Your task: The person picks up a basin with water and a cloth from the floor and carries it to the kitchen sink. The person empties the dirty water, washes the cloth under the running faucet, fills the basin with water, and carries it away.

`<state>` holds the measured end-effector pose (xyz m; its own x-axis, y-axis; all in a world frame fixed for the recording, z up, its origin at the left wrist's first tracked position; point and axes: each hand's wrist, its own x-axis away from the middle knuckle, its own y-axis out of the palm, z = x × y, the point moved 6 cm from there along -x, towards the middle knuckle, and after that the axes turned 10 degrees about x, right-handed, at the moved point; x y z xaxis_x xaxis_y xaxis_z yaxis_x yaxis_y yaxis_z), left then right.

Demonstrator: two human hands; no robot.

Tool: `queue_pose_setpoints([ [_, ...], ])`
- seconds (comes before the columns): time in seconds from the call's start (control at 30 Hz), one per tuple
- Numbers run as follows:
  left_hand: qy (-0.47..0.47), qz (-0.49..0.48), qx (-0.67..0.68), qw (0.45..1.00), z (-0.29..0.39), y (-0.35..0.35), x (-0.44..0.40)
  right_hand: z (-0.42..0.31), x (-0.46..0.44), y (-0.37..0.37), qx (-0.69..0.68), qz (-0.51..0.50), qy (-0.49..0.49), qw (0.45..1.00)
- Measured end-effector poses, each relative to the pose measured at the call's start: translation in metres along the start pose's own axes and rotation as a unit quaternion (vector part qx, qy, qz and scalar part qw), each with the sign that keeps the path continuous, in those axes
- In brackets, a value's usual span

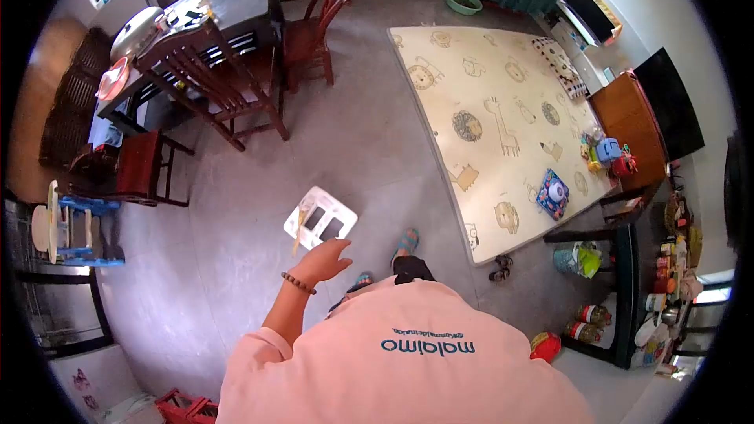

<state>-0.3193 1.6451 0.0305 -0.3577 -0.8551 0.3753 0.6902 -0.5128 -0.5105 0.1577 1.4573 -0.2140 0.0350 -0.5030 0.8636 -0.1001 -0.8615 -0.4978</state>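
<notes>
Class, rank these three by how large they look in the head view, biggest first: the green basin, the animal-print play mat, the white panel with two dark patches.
1. Animal-print play mat
2. White panel
3. Green basin

The gaps are plain; none look alike.

Left arm point(287, 312) forward, left hand point(320, 261) bare, fingers point(336, 249) loosely extended

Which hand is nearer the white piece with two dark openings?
Left, as far as shown: left hand by the near edge of the white piece, contact unclear; right hand out of view.
</notes>
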Motion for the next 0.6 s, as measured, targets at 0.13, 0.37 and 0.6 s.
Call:
queue_pose_setpoints([
  [0.13,0.023,0.020,0.010,0.999,0.013,-0.022,-0.065,0.006,-0.027,-0.064,-0.044,0.005,0.017,0.999],
  [0.37,0.056,0.075,-0.032,0.995,0.047,-0.077,-0.172,0.034,-0.159,-0.191,0.199,0.013,-0.118,0.973],
  [0.6,-0.016,0.109,0.005,0.994,0.076,-0.132,-0.236,-0.081,-0.227,-0.510,0.023,0.237,-0.078,0.968],
])
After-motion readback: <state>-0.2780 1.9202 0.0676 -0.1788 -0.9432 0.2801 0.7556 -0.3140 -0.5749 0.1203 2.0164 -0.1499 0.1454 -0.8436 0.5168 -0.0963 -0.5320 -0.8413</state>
